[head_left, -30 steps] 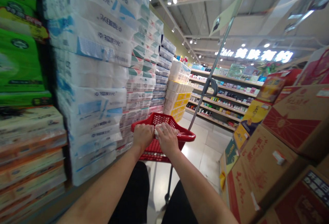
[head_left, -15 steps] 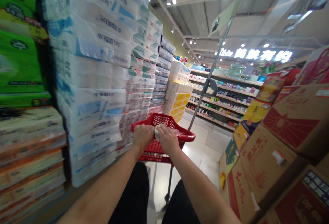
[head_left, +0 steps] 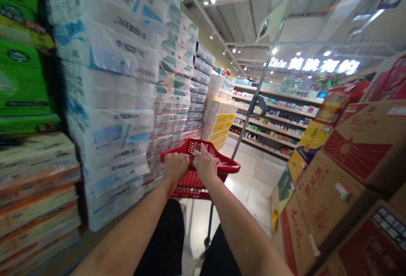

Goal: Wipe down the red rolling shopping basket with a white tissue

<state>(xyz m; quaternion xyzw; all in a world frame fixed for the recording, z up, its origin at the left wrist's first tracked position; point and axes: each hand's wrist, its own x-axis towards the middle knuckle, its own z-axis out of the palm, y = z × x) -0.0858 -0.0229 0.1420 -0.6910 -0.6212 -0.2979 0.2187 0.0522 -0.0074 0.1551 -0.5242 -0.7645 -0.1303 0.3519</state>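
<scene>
A small red plastic shopping cart [head_left: 231,168] with a perforated basket stands right in front of me. My left hand [head_left: 176,166] is closed round the left part of its handle. Beside it, my right hand [head_left: 207,164] is closed on a crumpled whitish cloth or tissue [head_left: 196,156], at the middle of the handle, one finger pointing up. Whether this hand also grips the bar, I cannot tell. A grey metal pole [head_left: 253,102] rises from the cart's right side, with a curled grey hook and a pale flag [head_left: 275,16] at the top.
Tall stacks of packaged tissue rolls [head_left: 122,88] line the left side, close to the cart. Cardboard boxes [head_left: 330,200] are piled on the right. Pale floor tiles [head_left: 250,183] run between them towards shelves of small goods [head_left: 275,117] at the back.
My right hand has shifted on the handle and a finger now sticks up from it. My left hand keeps its hold. The surroundings have slid slightly to the left in view.
</scene>
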